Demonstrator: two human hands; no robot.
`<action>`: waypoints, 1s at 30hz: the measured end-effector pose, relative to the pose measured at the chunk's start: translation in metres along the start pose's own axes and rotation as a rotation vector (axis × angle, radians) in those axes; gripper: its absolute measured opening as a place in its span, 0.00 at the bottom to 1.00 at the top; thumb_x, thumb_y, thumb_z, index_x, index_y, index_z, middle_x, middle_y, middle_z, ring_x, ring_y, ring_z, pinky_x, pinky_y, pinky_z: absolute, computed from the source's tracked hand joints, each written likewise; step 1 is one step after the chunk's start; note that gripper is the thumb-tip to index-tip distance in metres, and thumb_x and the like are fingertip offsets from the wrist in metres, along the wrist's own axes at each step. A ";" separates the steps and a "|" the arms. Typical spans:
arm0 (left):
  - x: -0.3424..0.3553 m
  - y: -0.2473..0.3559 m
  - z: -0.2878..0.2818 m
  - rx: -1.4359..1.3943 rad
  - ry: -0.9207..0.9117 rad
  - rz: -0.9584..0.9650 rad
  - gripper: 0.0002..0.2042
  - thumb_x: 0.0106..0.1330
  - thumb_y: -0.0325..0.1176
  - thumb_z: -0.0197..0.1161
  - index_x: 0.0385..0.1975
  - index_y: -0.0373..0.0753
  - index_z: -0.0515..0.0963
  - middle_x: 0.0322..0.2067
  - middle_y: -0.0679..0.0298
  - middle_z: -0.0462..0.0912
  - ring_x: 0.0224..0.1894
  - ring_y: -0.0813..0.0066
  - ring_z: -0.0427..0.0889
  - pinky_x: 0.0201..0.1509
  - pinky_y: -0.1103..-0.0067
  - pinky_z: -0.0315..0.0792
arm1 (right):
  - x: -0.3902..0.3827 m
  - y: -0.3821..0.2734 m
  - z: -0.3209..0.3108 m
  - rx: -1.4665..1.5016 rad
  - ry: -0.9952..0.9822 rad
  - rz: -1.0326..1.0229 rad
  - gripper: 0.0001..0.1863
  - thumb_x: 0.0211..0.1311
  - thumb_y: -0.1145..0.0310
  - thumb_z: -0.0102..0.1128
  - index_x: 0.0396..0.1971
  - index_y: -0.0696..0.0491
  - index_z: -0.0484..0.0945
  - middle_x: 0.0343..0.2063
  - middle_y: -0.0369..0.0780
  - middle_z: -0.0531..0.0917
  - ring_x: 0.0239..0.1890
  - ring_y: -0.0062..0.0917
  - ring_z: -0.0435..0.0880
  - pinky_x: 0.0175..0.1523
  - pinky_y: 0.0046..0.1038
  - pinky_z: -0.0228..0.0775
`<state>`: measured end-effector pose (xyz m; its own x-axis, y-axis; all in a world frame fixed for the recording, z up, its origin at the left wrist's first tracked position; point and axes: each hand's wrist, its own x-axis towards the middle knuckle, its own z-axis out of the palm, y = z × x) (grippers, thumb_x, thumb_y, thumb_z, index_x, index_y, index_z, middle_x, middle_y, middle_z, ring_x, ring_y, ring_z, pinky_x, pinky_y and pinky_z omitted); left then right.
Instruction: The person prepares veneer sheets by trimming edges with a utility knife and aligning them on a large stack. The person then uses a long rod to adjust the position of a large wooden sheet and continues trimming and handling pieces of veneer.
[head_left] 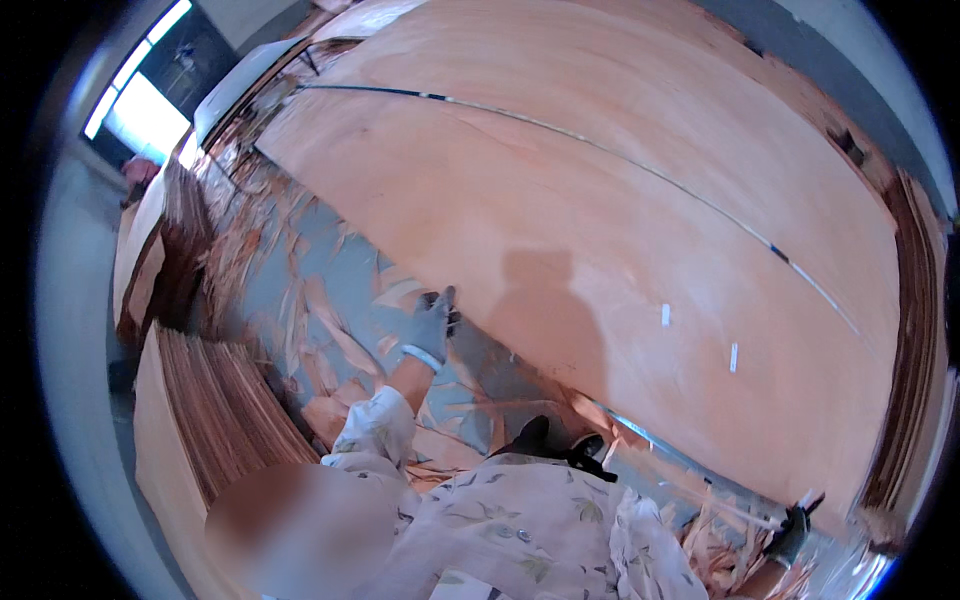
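Note:
A wide, pale orange-brown wood veneer sheet (480,200) spreads out in front of me. Beside its near left edge is my left hand (432,325) in a grey glove, fingers apart and nothing seen in them. My right hand (788,538), in a dark glove, is at the sheet's near right corner, its fingers bent. A thin pale strip (740,514) runs up to this hand; whether the fingers grip it or something small is too unclear to see. Across the sheet lies a long thin rod (600,146) with dark and light bands.
Two small white labels (665,315) lie on the sheet. Stacked veneer (225,400) stands at my left, and another stack (905,360) at the right. Torn veneer scraps (330,330) litter the grey floor (340,245). A bright window (145,110) is at the far left.

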<state>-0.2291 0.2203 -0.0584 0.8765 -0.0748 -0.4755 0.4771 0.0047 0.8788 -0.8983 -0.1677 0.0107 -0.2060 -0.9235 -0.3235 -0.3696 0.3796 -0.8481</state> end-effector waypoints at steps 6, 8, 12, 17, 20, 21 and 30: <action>0.007 0.011 0.013 -0.066 0.012 0.062 0.14 0.57 0.32 0.64 0.38 0.36 0.69 0.22 0.66 0.73 0.21 0.78 0.73 0.20 0.83 0.66 | 0.028 -0.045 -0.002 0.039 0.060 -0.043 0.16 0.54 0.65 0.59 0.42 0.55 0.76 0.24 0.34 0.76 0.15 0.13 0.62 0.18 0.14 0.50; 0.010 0.025 0.035 -0.155 -0.033 0.192 0.13 0.57 0.29 0.63 0.38 0.35 0.69 0.23 0.65 0.74 0.22 0.76 0.74 0.21 0.81 0.68 | 0.034 -0.054 0.000 0.077 0.056 -0.082 0.17 0.54 0.65 0.59 0.44 0.55 0.75 0.24 0.34 0.76 0.14 0.13 0.62 0.17 0.14 0.50; 0.017 0.066 0.091 -0.257 -0.024 0.366 0.11 0.55 0.25 0.60 0.37 0.32 0.69 0.27 0.62 0.75 0.22 0.74 0.74 0.23 0.78 0.70 | 0.034 -0.078 0.013 0.188 -0.085 -0.192 0.19 0.55 0.65 0.57 0.47 0.56 0.73 0.24 0.35 0.77 0.14 0.13 0.62 0.17 0.14 0.51; 0.043 0.112 0.135 -0.128 -0.077 0.405 0.08 0.55 0.25 0.60 0.32 0.34 0.68 0.26 0.62 0.73 0.21 0.75 0.72 0.22 0.78 0.68 | 0.000 -0.075 0.048 0.289 -0.584 -0.131 0.23 0.55 0.67 0.56 0.52 0.57 0.69 0.27 0.38 0.78 0.12 0.13 0.62 0.16 0.14 0.53; 0.074 0.125 0.178 -0.182 -0.114 0.486 0.10 0.54 0.24 0.60 0.33 0.35 0.66 0.26 0.62 0.73 0.18 0.74 0.72 0.16 0.77 0.67 | -0.049 -0.080 0.101 0.211 -0.910 0.046 0.26 0.55 0.70 0.54 0.55 0.61 0.65 0.35 0.41 0.80 0.13 0.14 0.64 0.17 0.15 0.56; 0.078 0.130 0.196 -0.160 -0.118 0.451 0.11 0.54 0.24 0.60 0.34 0.35 0.65 0.26 0.61 0.74 0.17 0.74 0.71 0.15 0.77 0.66 | -0.073 -0.085 0.125 0.269 -0.866 0.141 0.26 0.55 0.72 0.54 0.55 0.62 0.64 0.40 0.44 0.79 0.15 0.15 0.66 0.18 0.17 0.58; 0.114 0.125 0.282 0.037 -0.060 0.324 0.11 0.54 0.25 0.62 0.33 0.37 0.66 0.24 0.62 0.74 0.17 0.72 0.73 0.16 0.77 0.70 | -0.085 -0.079 0.279 0.509 -0.915 0.229 0.22 0.57 0.70 0.55 0.52 0.60 0.69 0.43 0.46 0.79 0.35 0.27 0.79 0.36 0.25 0.72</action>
<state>-0.0874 -0.0687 0.0080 0.9765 -0.1335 -0.1689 0.1707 0.0018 0.9853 -0.5984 -0.1350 -0.0120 0.6129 -0.6042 -0.5092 0.0565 0.6763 -0.7345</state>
